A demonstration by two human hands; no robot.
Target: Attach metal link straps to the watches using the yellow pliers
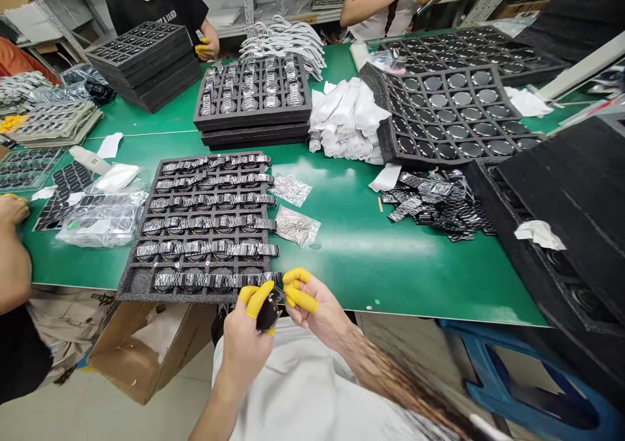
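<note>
My left hand (pixel 247 340), with yellow finger cots on its fingertips, grips a round black watch case (pixel 267 314) just in front of the table edge. Close beside it, my right hand (pixel 319 307), also in yellow cots, is pinched at the side of the case; what lies between its fingertips is too small to make out. Just beyond both hands lies a grey foam tray (pixel 137 278) with rows of black watches (pixel 195 251) with link bands. Right of that tray are two clear bags of small metal pins (pixel 297 226), (pixel 291 190).
Loose black band links (pixel 439 203) are heaped on the green table (pixel 390 278). Behind stand stacked foam trays (pixel 254 131), white wrapped bundles (pixel 347 118) and a tilted tray of watch cases (pixel 454 112). A blue stool (pixel 527 389) and cardboard box (pixel 141 356) stand below. Other people sit around.
</note>
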